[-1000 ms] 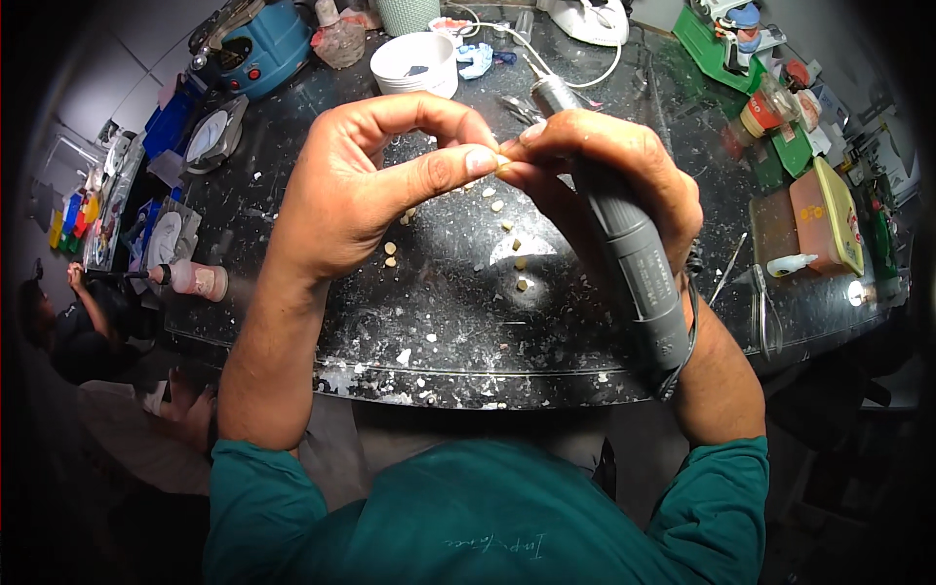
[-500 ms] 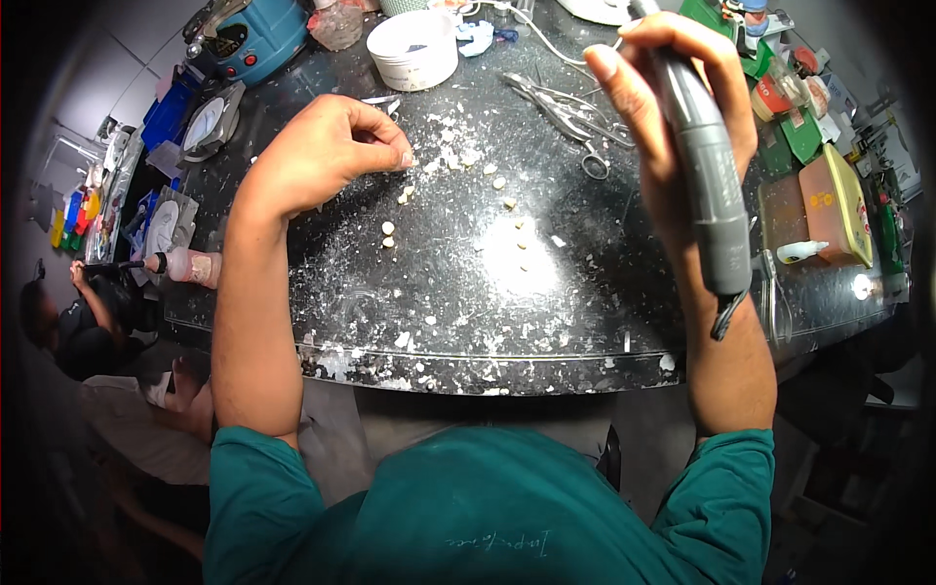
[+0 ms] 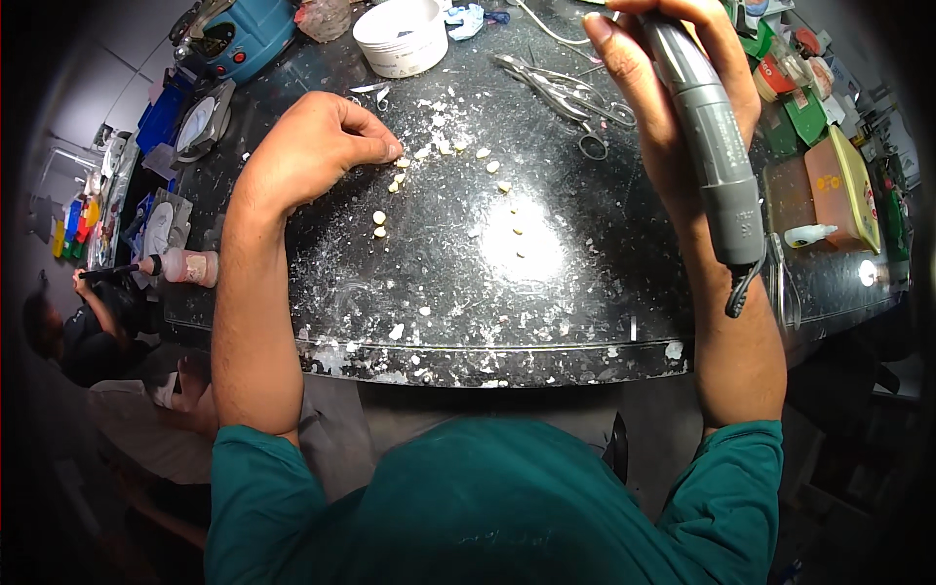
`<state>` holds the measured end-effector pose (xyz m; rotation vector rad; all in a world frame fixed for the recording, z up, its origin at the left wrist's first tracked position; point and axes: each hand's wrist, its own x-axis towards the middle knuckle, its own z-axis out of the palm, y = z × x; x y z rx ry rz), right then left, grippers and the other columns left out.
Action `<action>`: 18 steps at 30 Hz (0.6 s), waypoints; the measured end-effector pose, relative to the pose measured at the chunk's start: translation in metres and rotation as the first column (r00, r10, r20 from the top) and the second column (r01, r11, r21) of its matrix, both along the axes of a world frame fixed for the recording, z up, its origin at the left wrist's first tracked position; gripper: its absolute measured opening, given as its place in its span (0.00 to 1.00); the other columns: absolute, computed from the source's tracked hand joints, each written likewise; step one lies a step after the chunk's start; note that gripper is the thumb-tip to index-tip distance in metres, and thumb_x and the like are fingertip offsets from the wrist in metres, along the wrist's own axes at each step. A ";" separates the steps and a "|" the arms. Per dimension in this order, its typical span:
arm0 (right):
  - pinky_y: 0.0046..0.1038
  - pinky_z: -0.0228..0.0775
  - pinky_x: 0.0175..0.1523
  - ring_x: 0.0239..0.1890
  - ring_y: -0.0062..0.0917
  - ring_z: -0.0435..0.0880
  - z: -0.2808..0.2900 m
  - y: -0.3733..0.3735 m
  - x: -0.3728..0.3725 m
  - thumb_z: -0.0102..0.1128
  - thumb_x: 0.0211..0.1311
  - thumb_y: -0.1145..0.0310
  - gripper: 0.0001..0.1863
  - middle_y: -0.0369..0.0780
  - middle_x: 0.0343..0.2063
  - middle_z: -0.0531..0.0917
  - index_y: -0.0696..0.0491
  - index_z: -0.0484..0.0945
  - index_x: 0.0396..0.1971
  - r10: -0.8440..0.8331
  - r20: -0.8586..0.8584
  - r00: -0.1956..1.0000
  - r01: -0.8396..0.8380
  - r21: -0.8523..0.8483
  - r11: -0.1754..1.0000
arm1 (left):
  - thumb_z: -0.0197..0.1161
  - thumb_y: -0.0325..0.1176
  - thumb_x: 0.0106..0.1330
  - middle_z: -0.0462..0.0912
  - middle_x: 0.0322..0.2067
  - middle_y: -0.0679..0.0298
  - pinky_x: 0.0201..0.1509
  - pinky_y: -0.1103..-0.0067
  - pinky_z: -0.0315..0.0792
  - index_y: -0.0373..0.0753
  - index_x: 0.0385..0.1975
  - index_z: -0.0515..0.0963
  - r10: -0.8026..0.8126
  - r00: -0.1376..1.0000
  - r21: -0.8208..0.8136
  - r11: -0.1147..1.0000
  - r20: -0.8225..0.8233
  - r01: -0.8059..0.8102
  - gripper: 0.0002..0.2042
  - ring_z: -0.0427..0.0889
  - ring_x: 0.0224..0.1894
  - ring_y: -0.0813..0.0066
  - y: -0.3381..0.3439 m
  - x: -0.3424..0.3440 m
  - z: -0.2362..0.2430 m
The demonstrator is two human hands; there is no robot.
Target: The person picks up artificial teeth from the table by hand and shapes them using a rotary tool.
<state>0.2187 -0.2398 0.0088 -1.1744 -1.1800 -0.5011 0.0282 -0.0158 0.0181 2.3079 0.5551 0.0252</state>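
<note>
My right hand is wrapped round a grey handpiece, a rotary tool with a dark cord loop at its lower end; its upper tip is out of view. My left hand hovers low over the table with thumb and forefinger pinched together. Whatever may be between those fingertips is too small to make out. Just below them lies a small cream tooth-shaped piece. Several more such pieces form an arch on the black table, among them one at the left end and one on the right side.
Metal scissor-like tools lie beyond the arch. A white tub and a blue machine stand at the back left. An orange box and a white tube are at right. White debris speckles the table. Another person sits far left.
The view has shifted slightly, so table things sit a little higher in it. Both hands keep nearly the same pose; the handpiece stays in my right hand.
</note>
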 end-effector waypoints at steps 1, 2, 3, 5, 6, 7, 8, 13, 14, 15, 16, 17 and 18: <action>0.25 0.75 0.47 0.39 0.21 0.82 0.001 -0.001 0.001 0.67 0.56 0.80 0.15 0.40 0.37 0.83 0.59 0.76 0.43 -0.023 0.052 0.998 0.024 -0.007 1.000 | 0.72 0.29 0.57 0.88 0.28 0.62 0.43 0.79 0.75 0.30 0.31 0.87 0.009 1.000 0.050 0.999 0.006 -0.009 0.08 0.83 0.32 0.79 -0.004 -0.001 0.006; 0.25 0.75 0.47 0.39 0.22 0.82 0.002 -0.001 0.001 0.67 0.56 0.80 0.15 0.40 0.37 0.83 0.59 0.76 0.43 -0.045 0.104 0.993 0.047 -0.012 0.999 | 0.72 0.28 0.56 0.87 0.27 0.63 0.42 0.80 0.74 0.29 0.31 0.86 0.018 1.000 0.099 0.995 0.012 -0.019 0.08 0.81 0.31 0.81 -0.008 -0.004 0.011; 0.25 0.75 0.47 0.40 0.22 0.82 0.003 -0.002 0.001 0.67 0.56 0.80 0.14 0.40 0.37 0.83 0.59 0.76 0.43 -0.041 0.082 0.996 0.043 -0.020 0.999 | 0.72 0.28 0.56 0.87 0.27 0.63 0.42 0.80 0.74 0.29 0.31 0.86 0.012 1.000 0.098 0.995 0.013 -0.014 0.08 0.81 0.31 0.81 -0.012 -0.006 0.015; 0.25 0.75 0.48 0.40 0.22 0.83 0.003 -0.004 0.003 0.67 0.56 0.79 0.14 0.40 0.37 0.83 0.59 0.76 0.43 -0.044 0.061 0.997 0.046 -0.031 0.998 | 0.73 0.29 0.55 0.85 0.23 0.63 0.39 0.80 0.73 0.30 0.29 0.87 0.031 0.998 0.199 0.980 -0.056 -0.019 0.08 0.80 0.27 0.81 -0.021 -0.013 0.020; 0.25 0.75 0.48 0.40 0.22 0.83 0.003 -0.005 0.007 0.67 0.56 0.79 0.14 0.40 0.37 0.83 0.59 0.76 0.43 -0.057 0.116 0.992 0.060 -0.021 0.998 | 0.73 0.29 0.55 0.85 0.23 0.63 0.39 0.80 0.73 0.30 0.29 0.87 0.024 0.998 0.197 0.980 -0.055 -0.013 0.08 0.80 0.27 0.81 -0.029 -0.012 0.025; 0.25 0.75 0.48 0.40 0.22 0.83 0.002 -0.003 0.007 0.67 0.56 0.79 0.14 0.40 0.37 0.83 0.59 0.76 0.43 -0.056 0.141 0.988 0.059 -0.014 0.998 | 0.74 0.29 0.54 0.84 0.21 0.63 0.37 0.80 0.73 0.31 0.28 0.87 0.041 0.992 0.266 0.964 -0.121 -0.008 0.08 0.79 0.26 0.81 -0.040 -0.010 0.031; 0.25 0.75 0.48 0.40 0.23 0.83 0.001 -0.003 0.008 0.67 0.57 0.78 0.14 0.40 0.37 0.83 0.59 0.76 0.43 -0.059 0.168 0.984 0.062 -0.009 0.998 | 0.74 0.30 0.53 0.83 0.19 0.63 0.36 0.79 0.72 0.32 0.27 0.87 0.062 0.981 0.333 0.943 -0.185 0.003 0.07 0.78 0.24 0.82 -0.049 -0.008 0.034; 0.26 0.76 0.48 0.40 0.23 0.83 0.000 -0.001 0.006 0.68 0.57 0.77 0.14 0.41 0.37 0.84 0.59 0.77 0.43 -0.022 0.083 0.996 0.023 -0.008 1.000 | 0.76 0.32 0.51 0.81 0.17 0.64 0.34 0.77 0.72 0.33 0.25 0.86 0.041 0.986 0.403 0.915 -0.161 0.028 0.09 0.77 0.21 0.79 -0.046 -0.010 0.023; 0.26 0.76 0.48 0.40 0.23 0.83 0.000 -0.001 0.006 0.68 0.57 0.77 0.14 0.41 0.37 0.84 0.58 0.77 0.43 -0.019 0.095 0.995 0.020 -0.011 1.000 | 0.75 0.32 0.51 0.81 0.17 0.64 0.34 0.77 0.72 0.33 0.25 0.86 0.048 0.987 0.396 0.918 -0.154 0.017 0.09 0.77 0.21 0.78 -0.046 -0.010 0.023; 0.26 0.76 0.48 0.40 0.23 0.83 0.001 -0.001 0.005 0.68 0.57 0.77 0.14 0.41 0.37 0.84 0.58 0.77 0.43 -0.019 0.083 0.996 0.021 -0.018 1.000 | 0.74 0.32 0.50 0.81 0.17 0.64 0.35 0.77 0.73 0.33 0.25 0.86 0.057 0.988 0.389 0.921 -0.145 0.004 0.09 0.78 0.21 0.78 -0.047 -0.010 0.023; 0.25 0.76 0.48 0.40 0.23 0.83 0.001 -0.002 0.004 0.67 0.57 0.77 0.14 0.41 0.37 0.84 0.58 0.77 0.43 -0.019 0.077 0.997 0.021 -0.021 1.000 | 0.74 0.32 0.50 0.81 0.17 0.64 0.35 0.77 0.73 0.33 0.25 0.86 0.057 0.988 0.389 0.921 -0.145 0.004 0.09 0.78 0.21 0.78 -0.046 -0.010 0.023; 0.25 0.76 0.48 0.40 0.23 0.83 0.001 -0.002 0.003 0.67 0.57 0.77 0.14 0.41 0.37 0.84 0.58 0.77 0.43 -0.019 0.072 0.997 0.021 -0.024 0.999 | 0.73 0.32 0.51 0.81 0.17 0.64 0.35 0.78 0.73 0.32 0.25 0.85 0.052 0.986 0.394 0.919 -0.158 0.015 0.08 0.77 0.21 0.79 -0.043 -0.010 0.023; 0.25 0.76 0.48 0.40 0.23 0.83 0.001 -0.003 0.001 0.67 0.57 0.77 0.14 0.41 0.37 0.84 0.58 0.77 0.43 -0.016 0.023 1.000 0.017 -0.030 0.999 | 0.71 0.31 0.51 0.80 0.17 0.65 0.36 0.78 0.73 0.32 0.25 0.85 0.044 0.984 0.399 0.917 -0.171 0.028 0.08 0.77 0.22 0.80 -0.041 -0.010 0.023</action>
